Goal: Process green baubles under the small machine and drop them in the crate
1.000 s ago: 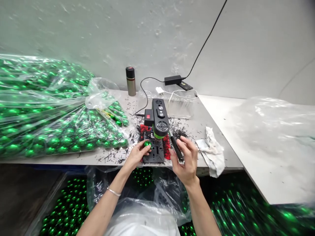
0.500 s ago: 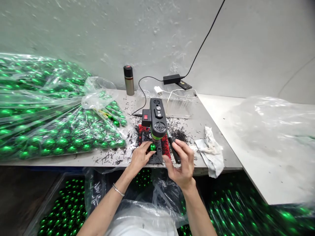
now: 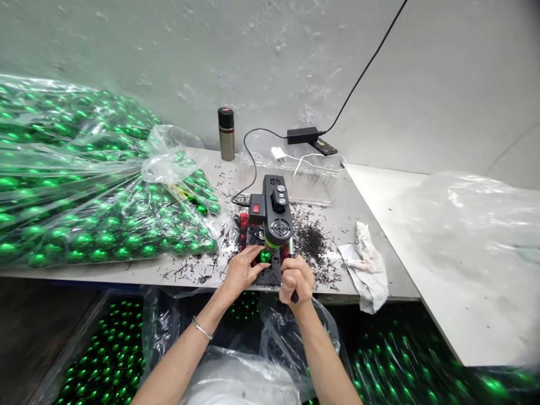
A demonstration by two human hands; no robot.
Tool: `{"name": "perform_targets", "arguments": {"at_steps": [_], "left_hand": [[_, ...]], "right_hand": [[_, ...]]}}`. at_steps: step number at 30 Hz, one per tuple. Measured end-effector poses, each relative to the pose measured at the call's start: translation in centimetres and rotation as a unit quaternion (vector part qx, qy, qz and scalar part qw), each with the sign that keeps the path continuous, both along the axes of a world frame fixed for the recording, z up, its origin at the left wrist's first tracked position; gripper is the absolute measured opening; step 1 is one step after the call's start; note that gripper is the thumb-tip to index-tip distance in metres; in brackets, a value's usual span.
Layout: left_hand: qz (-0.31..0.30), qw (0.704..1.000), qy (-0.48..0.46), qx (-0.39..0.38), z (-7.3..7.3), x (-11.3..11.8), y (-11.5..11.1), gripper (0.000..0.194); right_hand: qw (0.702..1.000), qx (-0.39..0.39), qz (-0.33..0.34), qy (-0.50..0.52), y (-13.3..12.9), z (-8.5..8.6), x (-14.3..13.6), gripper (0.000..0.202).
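Observation:
Between the thumb and fingers of my left hand (image 3: 244, 271) is a shiny green ball (image 3: 265, 256). The ball sits low under the round head of a small black bench press (image 3: 278, 216), which has a red switch on its left side. My right hand (image 3: 297, 279) is wrapped round the press's black lever handle (image 3: 294, 296), whose end pokes out below the fist. Under the press lies a dark base plate (image 3: 270, 277) with red material along its edges. Black shavings (image 3: 313, 241) are scattered about it.
Large clear bags of green balls (image 3: 97, 225) cover the left side. A steel flask (image 3: 226, 135), a black power adapter (image 3: 302, 135) and a clear plastic tray (image 3: 312, 194) stand behind the press. A stained cloth (image 3: 365, 267) hangs over the table edge. More green balls (image 3: 105, 349) lie below.
My right hand has closed round the lever handle, which now points down toward me. My left hand stays at the green ball. The view has shifted slightly.

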State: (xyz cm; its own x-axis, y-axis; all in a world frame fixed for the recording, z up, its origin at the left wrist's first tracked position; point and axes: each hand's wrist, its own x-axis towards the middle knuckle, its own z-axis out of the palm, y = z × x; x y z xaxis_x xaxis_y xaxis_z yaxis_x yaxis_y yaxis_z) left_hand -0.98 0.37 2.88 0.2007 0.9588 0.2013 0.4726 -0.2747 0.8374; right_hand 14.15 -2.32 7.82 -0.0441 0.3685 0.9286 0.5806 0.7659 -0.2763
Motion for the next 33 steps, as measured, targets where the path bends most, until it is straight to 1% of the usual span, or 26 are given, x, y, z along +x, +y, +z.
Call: {"name": "perform_targets", "arguments": {"at_steps": [3,8,11,16,21,25,29,33], "left_hand": [[0.002,1.000,0.004,0.001,0.0,0.1,-0.1,0.032],[0.014,1.000,0.013,-0.007,0.0,0.2,-0.3,0.033],[0.018,1.000,0.016,-0.010,0.0,0.2,-0.3,0.033],[0.010,1.000,0.021,-0.005,0.1,0.1,-0.2,0.035],[0.012,1.000,0.020,-0.007,0.2,0.2,-0.2,0.034],[0.012,0.999,0.034,-0.005,0.3,0.2,-0.2,0.034],[0.009,0.999,0.052,-0.006,0.4,0.1,-0.2,0.033],[0.011,0.999,0.036,-0.002,0.3,0.2,-0.3,0.033]], "right_hand": [[1.000,0.005,-0.007,0.006,0.0,-1.1,0.1,0.030],[0.999,0.007,-0.014,0.028,0.1,-2.0,-0.1,0.028],[1.000,0.009,-0.011,0.020,0.1,-1.9,0.0,0.028],[1.000,-0.004,0.008,0.005,0.0,-0.8,0.2,0.027],[1.000,-0.010,-0.002,0.015,-0.2,-0.6,0.1,0.027],[1.000,-0.004,-0.010,0.017,-0.1,-1.0,-0.1,0.028],[0.999,0.009,-0.024,0.041,0.1,-2.1,-0.5,0.028],[0.998,0.008,-0.031,0.046,0.1,-2.8,-0.6,0.029]]}}
